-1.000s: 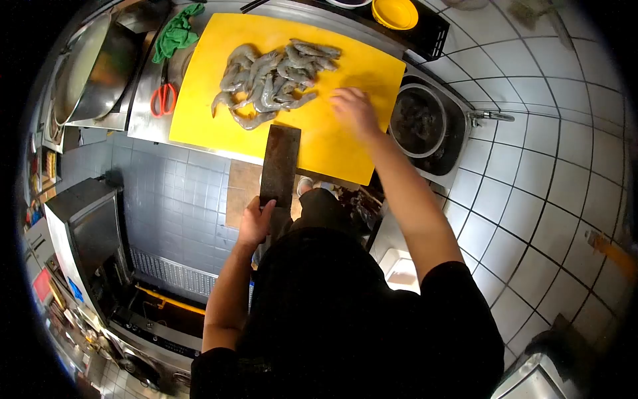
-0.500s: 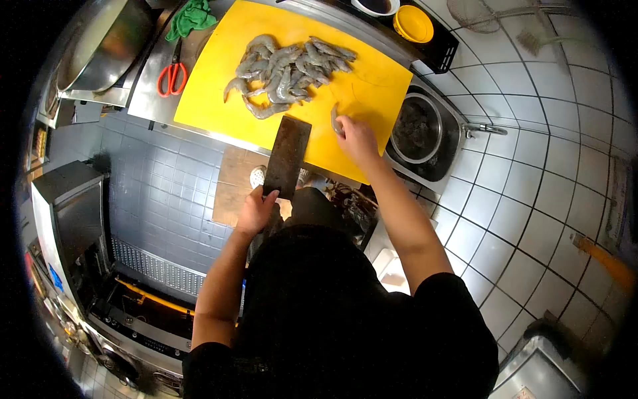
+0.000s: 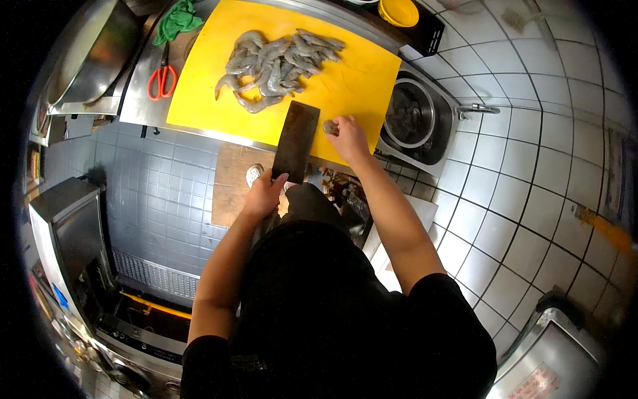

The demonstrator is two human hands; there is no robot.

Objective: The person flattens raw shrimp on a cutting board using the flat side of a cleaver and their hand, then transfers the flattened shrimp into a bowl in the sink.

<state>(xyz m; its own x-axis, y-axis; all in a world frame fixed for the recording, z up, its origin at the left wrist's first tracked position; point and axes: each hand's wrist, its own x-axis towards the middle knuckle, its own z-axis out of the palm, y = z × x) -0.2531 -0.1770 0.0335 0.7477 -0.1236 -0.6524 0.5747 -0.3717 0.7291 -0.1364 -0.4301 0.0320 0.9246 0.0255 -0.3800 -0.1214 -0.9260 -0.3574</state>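
My left hand [image 3: 264,193] is closed around the handle of a cleaver [image 3: 296,141], whose broad dark blade reaches over the near edge of the yellow cutting board [image 3: 362,80]. Above the board's near right part, my right hand [image 3: 349,140] pinches a single grey shrimp [image 3: 329,127]; most of its body is hidden by the fingers. The blade's tip lies just left of that shrimp, with a gap between them. Farther back on the board, several raw shrimp [image 3: 278,63] lie in a loose heap.
Red-handled scissors [image 3: 162,81] and a green cloth [image 3: 178,21] lie on the steel counter at left, beside a large metal pot [image 3: 100,56]. To the right, a sink [image 3: 438,149] holds a metal bowl [image 3: 435,120] with dark contents. A yellow bowl [image 3: 399,12] stands behind the board.
My left hand has brought the cleaver slightly up and right, closer to my right hand. The pinched shrimp is turned and less of it shows. The whole view has shifted a little.
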